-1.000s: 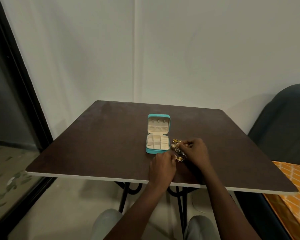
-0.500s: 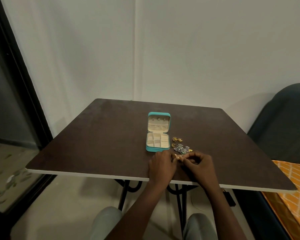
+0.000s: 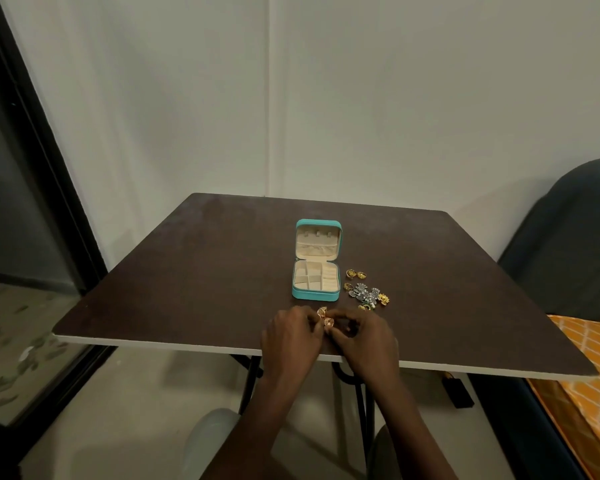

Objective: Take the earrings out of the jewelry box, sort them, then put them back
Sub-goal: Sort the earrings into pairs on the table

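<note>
A teal jewelry box [image 3: 316, 296] stands open on the dark table [image 3: 194, 271], its cream compartments bare. To its right lies a loose cluster of earrings [image 3: 365, 292], gold and silver ones. Near the front edge, my left hand [image 3: 291, 336] and my right hand [image 3: 366, 336] meet fingertip to fingertip around a pair of gold earrings [image 3: 324, 317]. Both hands pinch at this pair, just in front of the box.
The table's white front edge [image 3: 187, 345] runs under my wrists. A dark chair [image 3: 575, 244] and an orange patterned cloth [image 3: 589, 382] are at the right. A dark door frame [image 3: 39, 150] stands at the left.
My right hand has drawn back from the earring cluster toward the front edge. Both hands have shifted left with a gold pair, which now sits in front of the box.
</note>
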